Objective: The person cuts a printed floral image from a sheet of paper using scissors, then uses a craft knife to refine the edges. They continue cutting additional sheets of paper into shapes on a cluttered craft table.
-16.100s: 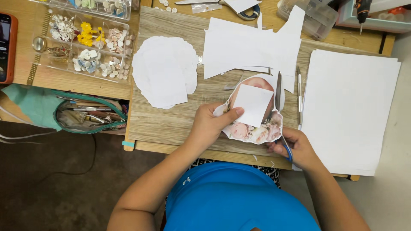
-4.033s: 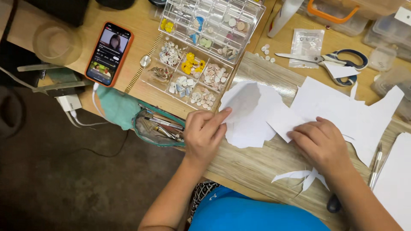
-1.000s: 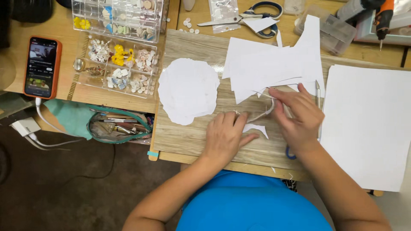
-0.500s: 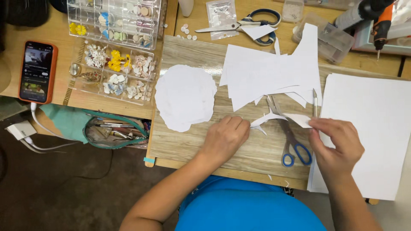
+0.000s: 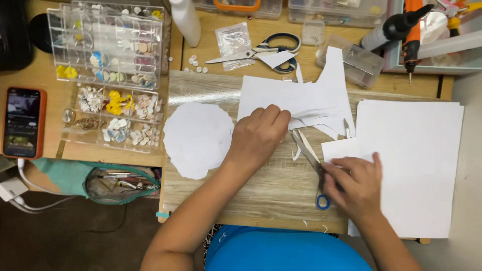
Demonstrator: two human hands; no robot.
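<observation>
You're at a home craft table [image 5: 201, 60]: a clear plastic compartment box of small shells and beads [image 5: 108, 75], an orange-and-black glue gun [image 5: 407, 35], black-handled scissors [image 5: 266, 47], cut white paper sheets [image 5: 411, 160] and a teal zip pouch of tools [image 5: 113, 183] surround your wood-grain board [image 5: 251, 200].

A craft table is seen evenly and brightly lit from above, with soft, faint shadows cast under the hands; glare is thrown off the board [image 5: 201, 93] and white paper [image 5: 416, 150] is nearly washed out, while slight blur is noted and the floor is left dim
</observation>
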